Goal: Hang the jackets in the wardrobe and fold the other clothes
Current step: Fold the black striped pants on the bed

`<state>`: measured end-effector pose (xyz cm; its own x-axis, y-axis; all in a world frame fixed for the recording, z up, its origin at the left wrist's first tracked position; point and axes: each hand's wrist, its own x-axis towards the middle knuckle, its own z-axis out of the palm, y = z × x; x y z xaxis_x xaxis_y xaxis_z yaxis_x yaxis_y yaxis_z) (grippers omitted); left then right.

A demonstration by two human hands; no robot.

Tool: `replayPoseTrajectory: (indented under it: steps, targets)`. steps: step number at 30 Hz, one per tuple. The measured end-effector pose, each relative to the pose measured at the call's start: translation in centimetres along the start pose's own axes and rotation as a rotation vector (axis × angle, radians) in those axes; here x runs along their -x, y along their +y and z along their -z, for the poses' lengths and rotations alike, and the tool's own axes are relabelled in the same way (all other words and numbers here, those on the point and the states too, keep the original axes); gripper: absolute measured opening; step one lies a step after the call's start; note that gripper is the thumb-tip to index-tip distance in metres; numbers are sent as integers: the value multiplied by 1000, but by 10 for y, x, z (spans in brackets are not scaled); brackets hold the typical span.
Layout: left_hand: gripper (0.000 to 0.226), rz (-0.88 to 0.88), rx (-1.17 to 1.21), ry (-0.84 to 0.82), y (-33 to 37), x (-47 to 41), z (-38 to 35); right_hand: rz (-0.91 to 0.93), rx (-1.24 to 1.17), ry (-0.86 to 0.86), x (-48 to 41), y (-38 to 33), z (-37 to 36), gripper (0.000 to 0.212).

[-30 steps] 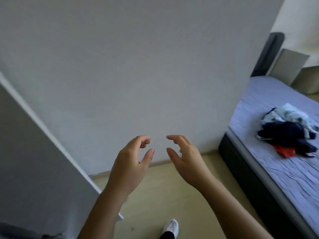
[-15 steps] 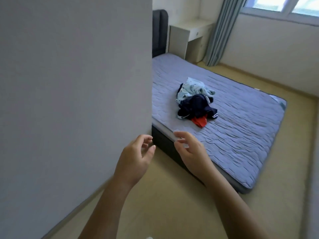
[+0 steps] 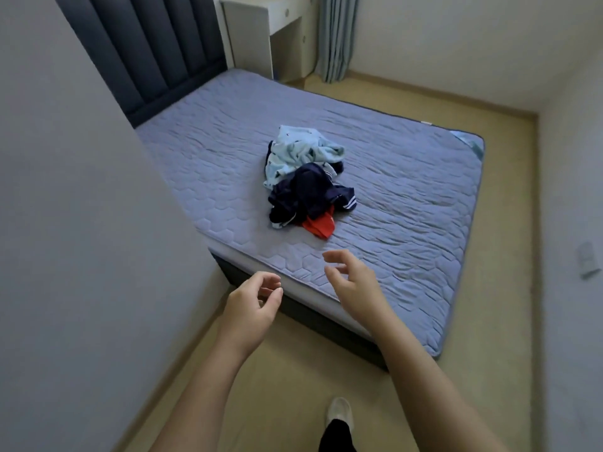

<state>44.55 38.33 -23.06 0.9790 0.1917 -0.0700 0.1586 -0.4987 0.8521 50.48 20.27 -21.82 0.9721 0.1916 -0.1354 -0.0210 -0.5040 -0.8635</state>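
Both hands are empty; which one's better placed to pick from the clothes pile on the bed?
Probably the right hand: it's over the mattress edge, nearer the clothes pile. The left hand hangs further back, short of the mattress.

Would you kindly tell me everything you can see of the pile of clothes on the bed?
The pile of clothes lies crumpled near the middle of the quilted mattress, touching nothing else: a pale blue patterned garment at the far end, a navy garment with white stripes heaped against it, and a red piece poking out nearest.
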Motion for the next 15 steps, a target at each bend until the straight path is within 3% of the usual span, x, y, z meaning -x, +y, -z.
replayPoseTrajectory:
  steps: [7,15]
  targets:
    - [13,180,-48,43,-42,-143,-30,-119,23,-106,-164,26,-1,25]
    - [12,308,-196,-186,-148,-364,-53,-263,176,-168,-363,101,-72,34]
